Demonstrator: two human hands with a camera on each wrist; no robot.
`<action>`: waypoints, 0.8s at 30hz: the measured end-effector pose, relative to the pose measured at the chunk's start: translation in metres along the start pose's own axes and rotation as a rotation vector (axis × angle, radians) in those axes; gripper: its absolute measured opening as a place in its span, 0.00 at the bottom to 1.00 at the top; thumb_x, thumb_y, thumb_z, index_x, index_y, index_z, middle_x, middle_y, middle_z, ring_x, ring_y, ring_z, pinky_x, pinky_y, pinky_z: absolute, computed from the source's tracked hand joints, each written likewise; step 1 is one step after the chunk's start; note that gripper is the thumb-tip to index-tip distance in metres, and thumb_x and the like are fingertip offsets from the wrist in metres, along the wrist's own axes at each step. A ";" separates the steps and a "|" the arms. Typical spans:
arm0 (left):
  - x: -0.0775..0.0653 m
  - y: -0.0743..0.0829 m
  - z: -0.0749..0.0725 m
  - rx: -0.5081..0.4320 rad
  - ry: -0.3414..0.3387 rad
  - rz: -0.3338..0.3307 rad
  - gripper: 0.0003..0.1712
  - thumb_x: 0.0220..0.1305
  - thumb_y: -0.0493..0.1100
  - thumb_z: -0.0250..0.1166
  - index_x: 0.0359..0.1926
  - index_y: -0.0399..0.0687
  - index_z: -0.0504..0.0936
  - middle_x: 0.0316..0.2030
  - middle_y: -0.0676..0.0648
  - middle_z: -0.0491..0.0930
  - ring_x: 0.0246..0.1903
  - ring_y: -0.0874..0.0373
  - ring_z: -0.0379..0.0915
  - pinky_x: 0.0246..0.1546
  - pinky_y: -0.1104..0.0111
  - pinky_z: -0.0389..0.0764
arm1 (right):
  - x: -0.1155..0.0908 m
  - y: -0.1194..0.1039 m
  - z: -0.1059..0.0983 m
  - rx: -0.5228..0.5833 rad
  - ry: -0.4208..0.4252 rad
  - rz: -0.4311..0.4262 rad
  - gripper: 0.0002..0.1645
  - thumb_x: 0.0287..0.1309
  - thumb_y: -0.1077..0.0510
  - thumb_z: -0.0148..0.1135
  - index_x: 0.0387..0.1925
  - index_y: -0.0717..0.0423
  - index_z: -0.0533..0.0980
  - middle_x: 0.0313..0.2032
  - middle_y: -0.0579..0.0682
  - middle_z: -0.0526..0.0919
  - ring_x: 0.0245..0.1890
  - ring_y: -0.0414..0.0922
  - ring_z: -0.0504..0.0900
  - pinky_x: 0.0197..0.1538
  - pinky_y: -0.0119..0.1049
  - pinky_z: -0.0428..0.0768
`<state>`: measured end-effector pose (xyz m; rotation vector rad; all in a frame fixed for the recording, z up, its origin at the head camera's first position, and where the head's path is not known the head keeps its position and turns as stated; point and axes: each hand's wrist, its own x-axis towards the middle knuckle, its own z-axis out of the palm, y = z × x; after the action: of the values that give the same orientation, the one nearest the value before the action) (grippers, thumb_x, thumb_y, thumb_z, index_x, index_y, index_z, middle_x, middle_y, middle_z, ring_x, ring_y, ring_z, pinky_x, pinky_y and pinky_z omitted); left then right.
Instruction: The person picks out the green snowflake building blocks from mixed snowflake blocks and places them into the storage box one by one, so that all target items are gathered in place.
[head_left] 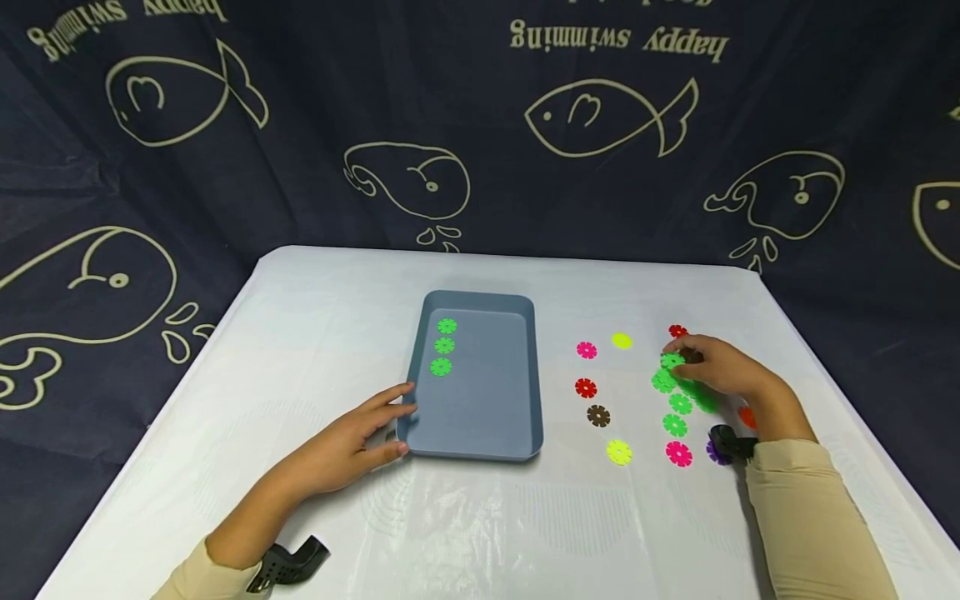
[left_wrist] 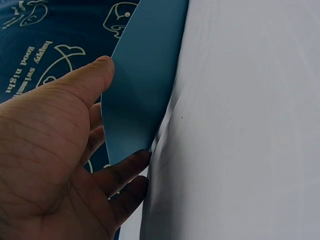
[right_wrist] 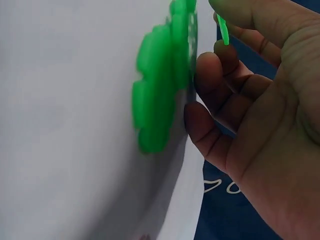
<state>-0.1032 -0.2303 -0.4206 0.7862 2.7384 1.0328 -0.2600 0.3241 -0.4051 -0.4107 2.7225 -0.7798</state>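
Observation:
My left hand (head_left: 333, 454) touches the left rim of a grey-blue tray (head_left: 487, 383) with spread, fairly straight fingers. In the left wrist view the thumb lies along the edge of the tray (left_wrist: 140, 85). Inside the tray, three green notched plastic discs (head_left: 445, 345) lie in a column at the left. At the right of the table, my right hand (head_left: 723, 367) is over a cluster of green discs (head_left: 680, 404). A thin green disc (right_wrist: 223, 31) shows edge-on, pinched between thumb and fingers in the right wrist view.
Between tray and cluster lie loose discs: pink (head_left: 587, 350), red (head_left: 586, 388), brown (head_left: 598, 416) and yellow (head_left: 619, 452). Another pink disc (head_left: 678, 454) and a purple disc (head_left: 716, 452) are near the right wrist. A dark patterned cloth (head_left: 480, 108) hangs behind the white table (head_left: 480, 533).

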 end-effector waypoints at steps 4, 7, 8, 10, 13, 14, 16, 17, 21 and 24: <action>0.000 0.000 0.000 0.001 -0.005 -0.002 0.34 0.69 0.57 0.63 0.70 0.47 0.71 0.76 0.53 0.52 0.71 0.49 0.56 0.63 0.49 0.68 | 0.002 -0.004 -0.001 0.003 0.003 -0.015 0.23 0.62 0.59 0.67 0.56 0.64 0.76 0.46 0.60 0.75 0.48 0.57 0.70 0.54 0.54 0.73; 0.000 0.000 0.000 0.001 -0.004 0.002 0.34 0.69 0.57 0.63 0.70 0.47 0.71 0.76 0.52 0.53 0.71 0.49 0.56 0.63 0.49 0.68 | 0.004 -0.009 -0.002 0.007 0.001 -0.038 0.22 0.63 0.58 0.67 0.56 0.63 0.76 0.44 0.58 0.74 0.47 0.56 0.69 0.51 0.49 0.74; 0.000 0.000 0.000 0.001 -0.004 0.005 0.34 0.69 0.57 0.63 0.70 0.47 0.71 0.76 0.52 0.53 0.71 0.49 0.56 0.63 0.49 0.68 | 0.005 -0.010 -0.002 0.006 0.003 -0.048 0.22 0.63 0.59 0.67 0.56 0.63 0.76 0.43 0.57 0.74 0.47 0.55 0.69 0.49 0.48 0.75; 0.000 0.000 0.000 -0.001 -0.001 0.008 0.34 0.69 0.57 0.63 0.70 0.47 0.71 0.76 0.52 0.53 0.71 0.49 0.57 0.63 0.49 0.68 | 0.007 -0.014 -0.003 0.002 0.007 -0.062 0.21 0.63 0.60 0.66 0.55 0.62 0.76 0.42 0.55 0.74 0.45 0.53 0.70 0.46 0.44 0.74; 0.000 -0.001 0.000 0.004 0.006 0.013 0.34 0.69 0.58 0.63 0.70 0.47 0.71 0.76 0.53 0.53 0.71 0.50 0.57 0.63 0.49 0.68 | 0.009 -0.021 -0.003 -0.007 0.012 -0.083 0.20 0.63 0.61 0.66 0.56 0.62 0.76 0.42 0.55 0.75 0.43 0.53 0.71 0.45 0.43 0.74; 0.000 -0.001 0.000 0.004 0.008 0.014 0.34 0.69 0.58 0.63 0.70 0.47 0.71 0.76 0.53 0.53 0.71 0.50 0.57 0.63 0.49 0.68 | 0.010 -0.023 -0.003 -0.011 0.014 -0.086 0.21 0.63 0.61 0.66 0.56 0.62 0.76 0.42 0.55 0.75 0.43 0.53 0.71 0.45 0.43 0.74; 0.000 -0.001 0.001 0.004 0.011 0.013 0.34 0.68 0.58 0.63 0.70 0.47 0.72 0.76 0.53 0.54 0.71 0.50 0.57 0.63 0.49 0.68 | 0.011 -0.028 -0.003 -0.019 0.017 -0.095 0.21 0.63 0.61 0.66 0.56 0.62 0.76 0.43 0.55 0.76 0.44 0.53 0.71 0.46 0.44 0.75; 0.000 -0.001 0.001 0.004 0.011 0.012 0.34 0.68 0.58 0.63 0.70 0.48 0.72 0.76 0.53 0.54 0.71 0.50 0.57 0.63 0.49 0.68 | 0.012 -0.031 -0.003 -0.023 0.019 -0.106 0.21 0.63 0.61 0.66 0.56 0.62 0.76 0.43 0.56 0.76 0.44 0.53 0.72 0.46 0.45 0.75; 0.000 -0.001 0.000 0.004 0.013 0.010 0.34 0.68 0.58 0.64 0.70 0.48 0.72 0.76 0.54 0.53 0.71 0.50 0.56 0.63 0.49 0.68 | 0.013 -0.042 -0.004 -0.032 0.036 -0.155 0.21 0.62 0.63 0.66 0.56 0.63 0.77 0.44 0.56 0.77 0.44 0.53 0.73 0.45 0.46 0.75; 0.000 -0.001 0.000 0.003 0.015 0.011 0.35 0.68 0.59 0.63 0.69 0.48 0.72 0.76 0.55 0.53 0.71 0.50 0.57 0.63 0.49 0.68 | 0.013 -0.050 -0.004 -0.039 0.046 -0.202 0.20 0.62 0.64 0.67 0.55 0.63 0.77 0.45 0.55 0.77 0.44 0.51 0.73 0.45 0.45 0.75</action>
<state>-0.1035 -0.2309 -0.4214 0.7988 2.7518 1.0403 -0.2642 0.2813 -0.3769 -0.6932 2.7729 -0.7957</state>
